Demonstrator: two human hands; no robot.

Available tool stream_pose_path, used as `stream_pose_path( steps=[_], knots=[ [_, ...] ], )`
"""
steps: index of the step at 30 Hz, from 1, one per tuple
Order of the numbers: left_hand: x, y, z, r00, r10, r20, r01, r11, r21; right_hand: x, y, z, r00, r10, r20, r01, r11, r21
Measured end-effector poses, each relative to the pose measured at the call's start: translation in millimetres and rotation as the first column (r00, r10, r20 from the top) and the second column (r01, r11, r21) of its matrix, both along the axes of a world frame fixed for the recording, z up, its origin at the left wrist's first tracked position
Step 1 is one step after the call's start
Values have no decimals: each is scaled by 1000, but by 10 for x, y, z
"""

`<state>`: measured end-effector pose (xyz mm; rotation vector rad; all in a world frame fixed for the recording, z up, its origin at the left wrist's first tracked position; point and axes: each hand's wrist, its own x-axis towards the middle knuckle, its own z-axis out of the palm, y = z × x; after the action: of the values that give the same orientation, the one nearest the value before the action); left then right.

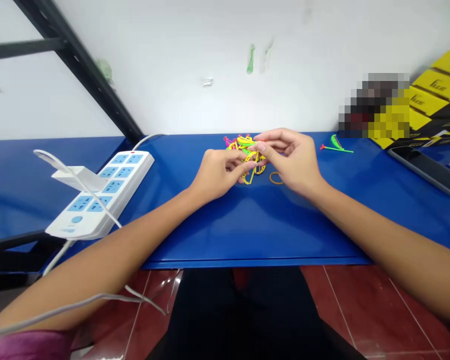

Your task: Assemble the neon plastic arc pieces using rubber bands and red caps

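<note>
My left hand (218, 172) and my right hand (294, 160) meet over the blue table, both with closed fingers. Between them is a small yellow curved plastic piece with holes, like a toy bow (247, 175), and a thin yellow stick. The left thumb and fingers pinch its lower part, while the right thumb and fingertips grip at its top. Just behind the fingers lies a pile of yellow, green and pink plastic pieces (232, 144), partly hidden by the hands. A tan rubber band (275, 178) rests on the table beside my right hand.
A green toy bow (336, 142) and a red-tipped green stick lie to the right. Farther right are a dark phone (427, 170) and stacked yellow-black boxes (435, 85). A white power strip (101, 200) with a plug and cable stands left, near a black metal post (93, 80).
</note>
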<state>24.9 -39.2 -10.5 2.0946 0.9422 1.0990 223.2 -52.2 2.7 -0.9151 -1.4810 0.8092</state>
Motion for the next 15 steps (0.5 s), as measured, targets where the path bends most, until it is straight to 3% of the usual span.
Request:
stream_pose_path(
  steps=[5,15],
  knots=[
    [17,0,-11,1000,-8,25,7,1000,11,13,-3,-7,996,-19,91,19,1000,5],
    [7,-26,64,999,-44,14,44,999,28,22,-2,-6,997,-16,69,13,999,44]
  ],
)
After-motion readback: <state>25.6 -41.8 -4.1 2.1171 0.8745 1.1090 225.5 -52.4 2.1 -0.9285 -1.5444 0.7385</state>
